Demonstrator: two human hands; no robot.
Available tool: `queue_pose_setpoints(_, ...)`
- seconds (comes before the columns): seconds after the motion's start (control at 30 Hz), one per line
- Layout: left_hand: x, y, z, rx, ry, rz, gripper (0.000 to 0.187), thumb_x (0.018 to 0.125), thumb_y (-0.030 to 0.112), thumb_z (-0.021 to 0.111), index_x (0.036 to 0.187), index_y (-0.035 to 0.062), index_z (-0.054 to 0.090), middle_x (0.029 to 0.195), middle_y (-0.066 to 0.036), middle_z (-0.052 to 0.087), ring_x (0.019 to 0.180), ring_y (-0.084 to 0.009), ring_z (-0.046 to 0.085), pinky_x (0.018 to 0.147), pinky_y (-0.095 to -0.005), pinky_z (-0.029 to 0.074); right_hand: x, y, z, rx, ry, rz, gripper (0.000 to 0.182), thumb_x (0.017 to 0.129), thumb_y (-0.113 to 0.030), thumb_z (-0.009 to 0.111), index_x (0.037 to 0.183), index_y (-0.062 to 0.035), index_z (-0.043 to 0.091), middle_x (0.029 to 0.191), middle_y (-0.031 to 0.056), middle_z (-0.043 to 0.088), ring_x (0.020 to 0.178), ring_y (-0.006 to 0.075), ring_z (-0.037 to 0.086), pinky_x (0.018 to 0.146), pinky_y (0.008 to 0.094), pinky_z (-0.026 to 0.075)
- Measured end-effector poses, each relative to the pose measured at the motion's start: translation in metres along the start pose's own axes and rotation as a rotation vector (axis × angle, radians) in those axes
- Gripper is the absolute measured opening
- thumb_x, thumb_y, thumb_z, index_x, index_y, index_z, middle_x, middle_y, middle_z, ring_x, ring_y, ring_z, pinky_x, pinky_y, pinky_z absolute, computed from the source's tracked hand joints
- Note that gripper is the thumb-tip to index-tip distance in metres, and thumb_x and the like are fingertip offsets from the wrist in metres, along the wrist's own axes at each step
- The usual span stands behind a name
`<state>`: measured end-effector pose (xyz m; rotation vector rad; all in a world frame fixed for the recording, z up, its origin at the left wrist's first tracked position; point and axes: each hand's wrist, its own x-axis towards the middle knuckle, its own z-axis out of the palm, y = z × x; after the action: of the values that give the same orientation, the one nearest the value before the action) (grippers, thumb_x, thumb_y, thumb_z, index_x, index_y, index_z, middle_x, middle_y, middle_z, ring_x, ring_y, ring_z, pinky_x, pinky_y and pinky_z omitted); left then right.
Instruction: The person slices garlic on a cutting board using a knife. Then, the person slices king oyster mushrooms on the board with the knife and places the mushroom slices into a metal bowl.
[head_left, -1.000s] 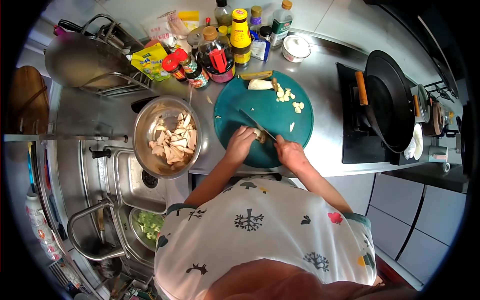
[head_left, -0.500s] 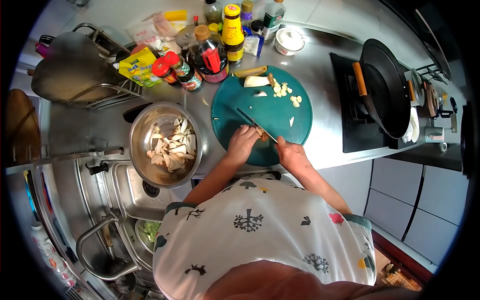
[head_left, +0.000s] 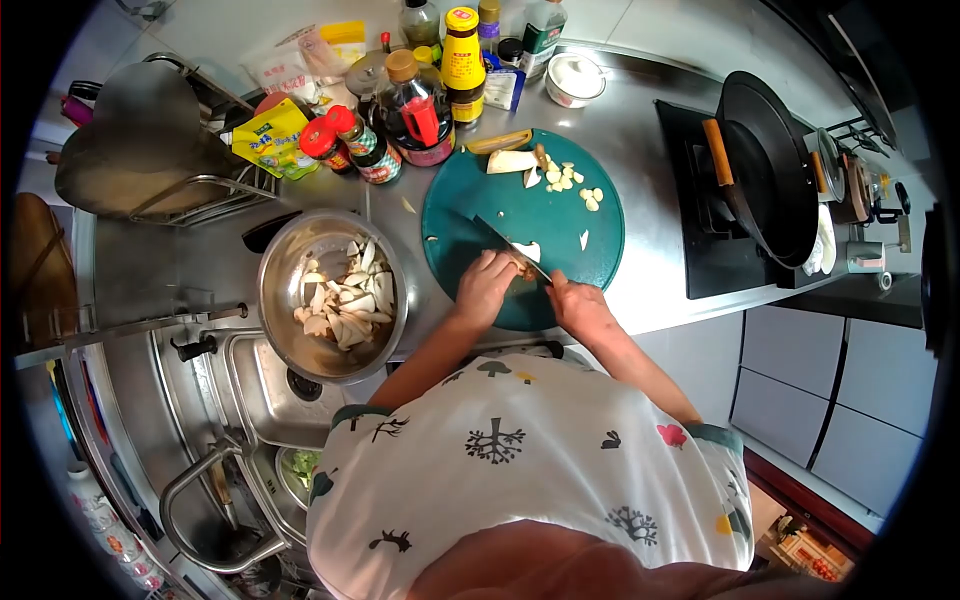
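Observation:
On a round green cutting board (head_left: 470,200), my right hand (head_left: 580,305) grips a knife (head_left: 500,235) by the handle, its blade slanting up to the left. My left hand (head_left: 484,285) is closed on a brownish-white mushroom piece (head_left: 526,270) just left of the blade, partly hidden by the fingers. A white mushroom slice (head_left: 528,250) lies against the knife's far side. Farther up the board are a larger mushroom chunk (head_left: 510,161), another slice (head_left: 531,178) and chopped garlic (head_left: 565,177). A thin white sliver (head_left: 584,240) rests near the right side.
A steel bowl (head_left: 275,330) of mushroom slices stands left of the board, above the sink (head_left: 270,400). Bottles and jars, including a soy sauce bottle (head_left: 405,110), line the back. A white lidded bowl (head_left: 575,80) is behind the board; a black wok (head_left: 765,190) sits on the stove at right.
A white mushroom slice has come off on the far side of the blade. The small slice near the larger chunk has shifted slightly. Both hands stay in nearly the same place.

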<state>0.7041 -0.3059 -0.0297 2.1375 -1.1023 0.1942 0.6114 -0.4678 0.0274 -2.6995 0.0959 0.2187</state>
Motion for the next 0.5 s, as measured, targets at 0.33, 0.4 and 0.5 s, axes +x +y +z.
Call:
queue_pose_setpoints(0.33,-0.004,-0.006,0.0,0.0,-0.049,-0.045,0.018,0.071,0.004,0.057,0.088,0.0075,0.06,0.092,-0.003,0.057,0.089,-0.0228,0.055,0.072,-0.0333,0.051,0.0,-0.002,0.0,0.05,-0.001,0.019,0.017,0.091,-0.016,0.052,0.092,0.0006,0.047,0.063,0.0216,0.06,0.062,0.0402,0.061,0.056,0.0484,0.049)
queue_pose_setpoints(0.4,-0.003,-0.007,-0.002,0.005,-0.038,-0.04,0.018,0.071,0.004,0.056,0.088,0.0068,0.06,0.093,-0.004,0.057,0.089,-0.0234,0.055,0.071,-0.0335,0.051,0.001,-0.006,-0.005,0.054,-0.01,0.014,0.018,0.092,-0.017,0.052,0.092,0.0007,0.047,0.063,0.0217,0.06,0.062,0.0403,0.061,0.057,0.0485,0.049)
queue_pose_setpoints(0.5,-0.005,-0.008,-0.002,-0.023,-0.042,-0.033,0.018,0.071,0.003,0.056,0.088,0.0055,0.06,0.095,-0.005,0.057,0.09,-0.0249,0.055,0.072,-0.0341,0.051,0.001,-0.003,0.007,0.047,-0.054,0.028,0.018,0.092,-0.018,0.051,0.093,0.0001,0.047,0.064,0.0216,0.06,0.063,0.0406,0.061,0.056,0.0486,0.049)
